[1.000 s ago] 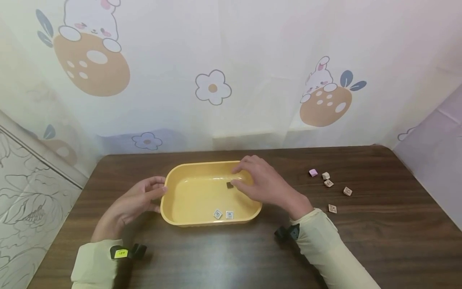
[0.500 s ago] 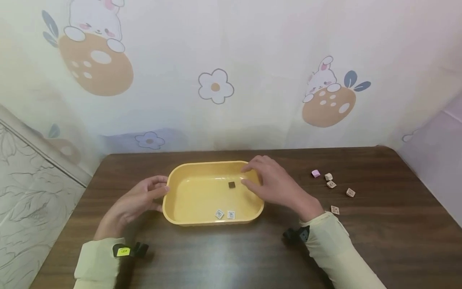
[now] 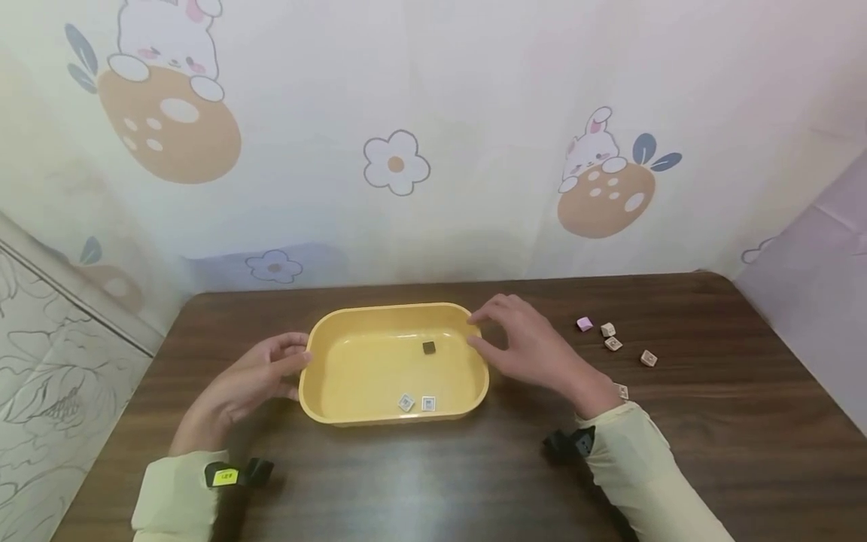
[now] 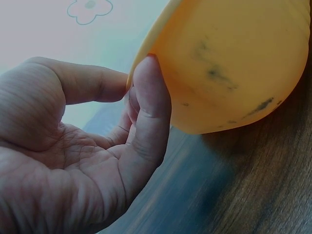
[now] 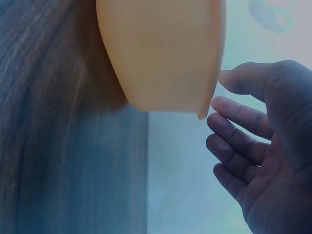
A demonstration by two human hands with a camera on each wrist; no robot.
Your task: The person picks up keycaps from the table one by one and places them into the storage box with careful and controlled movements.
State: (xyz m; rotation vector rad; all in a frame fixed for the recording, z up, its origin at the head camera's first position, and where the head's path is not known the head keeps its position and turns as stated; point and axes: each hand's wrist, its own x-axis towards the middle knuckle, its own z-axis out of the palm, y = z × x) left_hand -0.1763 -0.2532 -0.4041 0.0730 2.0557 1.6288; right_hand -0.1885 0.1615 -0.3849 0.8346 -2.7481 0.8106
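Yellow tray: on the dark wooden table, between both hands; only partly in frame in either wrist view.
Left hand: pinching the tray's left rim, some fingers hidden behind that end from above (dark smudges on the outer wall, plain from the left wrist).
Right hand: at the right rim, thumb and fingers parted and loosely bent; whether touching, hard to tell.
Inside: one dark tile right of centre, two pale tiles near the front wall, markings too small to read.
Outside: well to the right, one pink tile and three beige tiles; a further tile half hidden behind the right wrist.
Sleeves: cut off below.
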